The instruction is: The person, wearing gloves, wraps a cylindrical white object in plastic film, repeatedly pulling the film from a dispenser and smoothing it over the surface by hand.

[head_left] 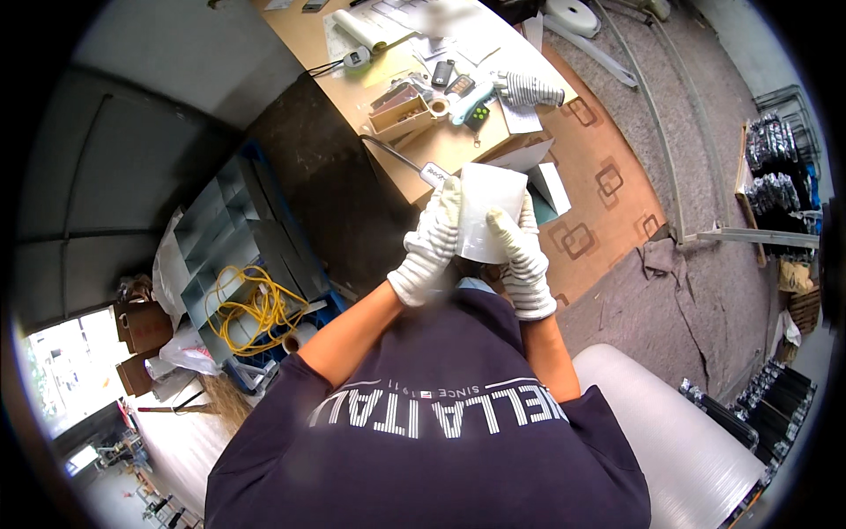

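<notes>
The left hand (434, 238) grips the left edge of a white sheet (491, 201) (maybe a pouch; I cannot tell) near the chest, before the desk (411, 182). The right hand (523, 257) clasps its right side, thumb across the face, probably to steady it for viewing. On the desk's far left, a tape measure (357, 58) sits, seemingly within reach.

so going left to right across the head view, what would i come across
Bright window → yellow cable → gloved left hand → white piece held between the hands → gloved right hand → large pale roll
</notes>
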Available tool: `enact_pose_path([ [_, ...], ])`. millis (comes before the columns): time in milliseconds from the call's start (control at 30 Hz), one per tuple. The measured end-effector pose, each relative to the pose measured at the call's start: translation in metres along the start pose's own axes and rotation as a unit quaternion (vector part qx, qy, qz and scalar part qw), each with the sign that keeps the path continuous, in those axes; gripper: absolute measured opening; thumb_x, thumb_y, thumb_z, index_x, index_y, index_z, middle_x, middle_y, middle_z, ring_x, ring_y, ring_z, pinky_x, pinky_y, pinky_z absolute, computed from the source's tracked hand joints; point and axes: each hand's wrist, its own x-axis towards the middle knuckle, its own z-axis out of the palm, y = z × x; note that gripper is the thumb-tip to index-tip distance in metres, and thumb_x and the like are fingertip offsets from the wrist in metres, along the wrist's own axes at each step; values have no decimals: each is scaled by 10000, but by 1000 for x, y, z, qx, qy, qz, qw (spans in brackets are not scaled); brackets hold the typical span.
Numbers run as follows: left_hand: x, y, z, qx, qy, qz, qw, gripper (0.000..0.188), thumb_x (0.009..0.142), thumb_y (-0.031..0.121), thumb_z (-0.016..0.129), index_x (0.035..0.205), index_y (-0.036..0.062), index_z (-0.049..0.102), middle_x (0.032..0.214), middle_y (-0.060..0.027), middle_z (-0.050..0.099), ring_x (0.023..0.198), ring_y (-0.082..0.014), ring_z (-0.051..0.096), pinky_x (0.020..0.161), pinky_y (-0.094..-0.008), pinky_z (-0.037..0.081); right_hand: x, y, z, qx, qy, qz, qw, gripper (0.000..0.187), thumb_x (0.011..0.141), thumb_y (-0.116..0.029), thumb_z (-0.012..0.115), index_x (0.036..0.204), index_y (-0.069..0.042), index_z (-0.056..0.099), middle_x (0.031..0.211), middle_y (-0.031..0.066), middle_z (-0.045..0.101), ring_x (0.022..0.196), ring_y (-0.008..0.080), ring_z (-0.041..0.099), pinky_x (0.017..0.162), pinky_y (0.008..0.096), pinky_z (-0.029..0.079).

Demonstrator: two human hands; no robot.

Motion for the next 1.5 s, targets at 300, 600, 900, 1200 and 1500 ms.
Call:
enact_pose_path([
  [300, 57, -47, -3, -85, 33, -26, 995, 264, 947, 247, 437, 1097, 51, 529, 942, -39, 593, 811, -89, 561, 677, -209, 471, 28, -8, -45, 35, 25, 5, 999, 502, 868, -351, 578, 1241, -37, 460, 1136, 100, 554, 1004, 167, 561, 859, 293, 469],
  [600, 57, -33, -15, -286, 90, -108, 948, 590, 885, 536, 424, 1216, 53, 497, 1155, -109, 578, 1019, -237, 569, 896, -364, 467, 42, -3, -9, -389, -61, -207, 895, 532, 834, -217, 540, 1319, -52, 398, 1318, 178, 436, 1242, 271, 408, 1004, 315, 343],
  [900, 31, -20, -35, -465, -125, -121, 868, 692, 797, 586, 471, 1183, 12, 485, 1071, -214, 559, 931, -375, 564, 850, -507, 462, 23, -54, -27, -294, -139, -95, 941, 349, 846, -121, 563, 1184, -34, 537, 1130, 140, 584, 1033, 233, 570, 898, 304, 423],
  [1200, -3, -40, 6, -579, -143, -34, 802, 705, 787, 590, 510, 1206, 24, 459, 1099, -198, 531, 1018, -351, 516, 915, -476, 423, 29, -66, 5, -507, -246, -425, 708, 554, 806, -246, 588, 1277, -9, 420, 1323, 253, 376, 1239, 394, 355, 1039, 445, 248],
  [1500, -22, -66, 14, -604, -131, 74, 783, 627, 851, 534, 436, 1252, 52, 430, 1157, -176, 528, 1044, -353, 517, 915, -478, 432, 1, -22, -2, -559, -402, -401, 604, 627, 714, -257, 636, 1279, -71, 434, 1394, 237, 275, 1288, 419, 265, 1027, 480, 269],
])
